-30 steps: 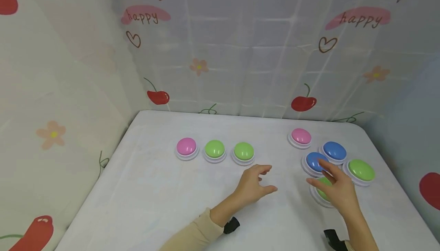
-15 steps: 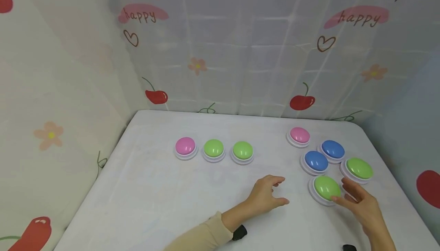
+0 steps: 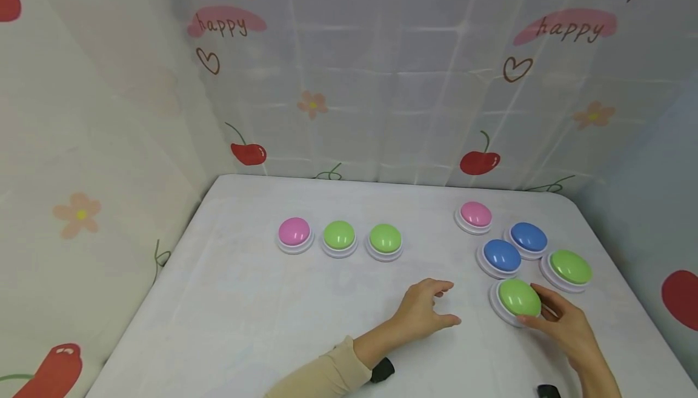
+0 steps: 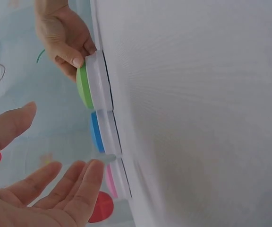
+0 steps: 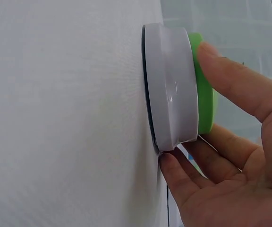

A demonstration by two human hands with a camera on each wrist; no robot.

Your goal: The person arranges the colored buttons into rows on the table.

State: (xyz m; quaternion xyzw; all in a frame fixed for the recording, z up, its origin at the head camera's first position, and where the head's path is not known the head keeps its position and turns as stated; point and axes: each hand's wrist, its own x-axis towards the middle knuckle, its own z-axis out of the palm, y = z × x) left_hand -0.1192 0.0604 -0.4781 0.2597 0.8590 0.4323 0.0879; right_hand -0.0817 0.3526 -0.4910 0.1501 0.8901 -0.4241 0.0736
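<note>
My right hand (image 3: 567,325) is on the nearest green button (image 3: 518,297), at the front of the cluster on the right side of the white table (image 3: 245,313). The thumb (image 5: 230,80) lies across the green dome and the other fingers (image 5: 183,182) curl round the lower edge of the button's white base, so the hand is pinching the button between thumb and fingers (the right wrist view shows the contact plainly). The base sits flat on the tablecloth. My left hand (image 3: 422,310) rests on the cloth just left of that button, not touching it; its fingers are spread and loosely bent, holding nothing, and the left wrist view shows the palm open toward the buttons. Around the gripped button: a blue button (image 3: 501,255) just behind it, a second blue button (image 3: 528,237) behind and right of that, another green button (image 3: 570,266) to the right, and a pink button (image 3: 475,214) farthest back in the cluster. Well apart on the left stands a row of three: a pink row button (image 3: 294,231), a middle green one (image 3: 339,235) and a right green one (image 3: 385,238). A curtain with cherries and the word "happy" (image 3: 382,83) encloses the table on three sides.
</note>
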